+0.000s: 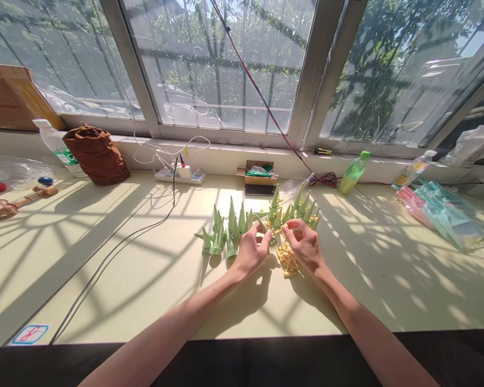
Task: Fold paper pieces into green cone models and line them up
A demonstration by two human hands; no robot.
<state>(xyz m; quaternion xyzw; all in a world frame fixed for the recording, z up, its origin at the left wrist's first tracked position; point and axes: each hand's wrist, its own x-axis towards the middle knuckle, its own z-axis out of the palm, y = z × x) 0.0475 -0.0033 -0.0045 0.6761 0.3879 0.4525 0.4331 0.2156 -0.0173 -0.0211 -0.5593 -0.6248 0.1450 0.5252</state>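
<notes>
Left hand (253, 250) curled nearly closed on a green cone (262, 224), right hand (305, 246) pinching a small yellow piece (279, 231) beside it! More cones (232, 228) cluster left of the left hand, yellow pieces (287, 262) heaped between both.

Cones (230, 244) on table (145, 290), small pieces (288, 260) in front, pouch (97, 156) left, carton (262, 181) behind

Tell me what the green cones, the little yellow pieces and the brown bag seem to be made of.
Green cones: probably moulded plastic with a smooth, fairly matt finish, judging by their even colour and clean outlines.
Yellow pieces: perhaps plastic too, but they are too small to rule out wood.
Brown bag: most likely soft, dull cloth, given its gathered top and creases.
</notes>
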